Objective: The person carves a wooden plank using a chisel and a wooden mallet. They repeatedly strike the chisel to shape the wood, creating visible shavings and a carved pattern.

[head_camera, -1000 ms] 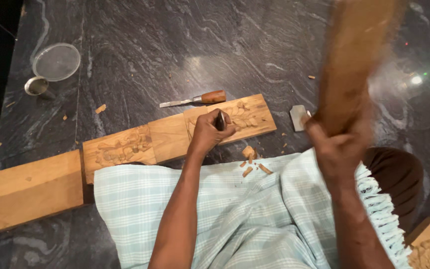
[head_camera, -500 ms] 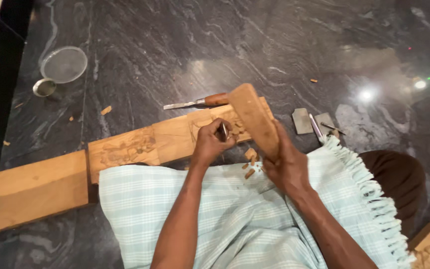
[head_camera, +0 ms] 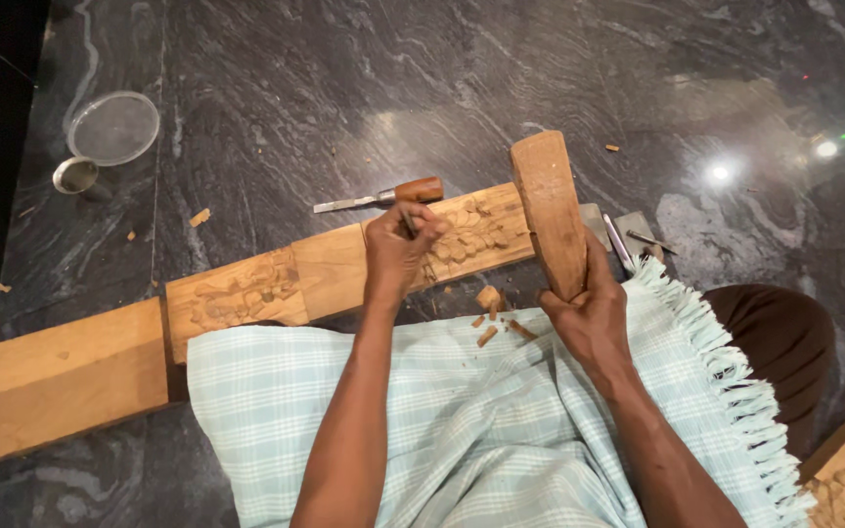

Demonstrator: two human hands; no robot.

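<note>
The right hand point(head_camera: 589, 318) grips the lower end of a wooden mallet point(head_camera: 552, 210), fingers wrapped fully round it, and the mallet now stands nearly upright just to the right of the carving. A second ago it was raised high above the work; half a second ago it was down over the chisel. So a blow has just landed and the mallet is back between strokes, a sign that the chopping goes on in a steady rhythm.

The left hand point(head_camera: 398, 249) has not shifted: it stays closed around a small chisel point(head_camera: 409, 221), of which only a short dark piece shows above the fingers, set on the carved panel of the long wooden plank point(head_camera: 325, 279). The plank lies across the dark stone floor point(head_camera: 344, 88), against the checked cloth point(head_camera: 462, 420) over the person's lap.

Fresh wood chips point(head_camera: 489, 313) lie on the cloth's edge below the carving. A spare chisel with a wooden handle point(head_camera: 383, 198) lies just behind the plank.
</note>
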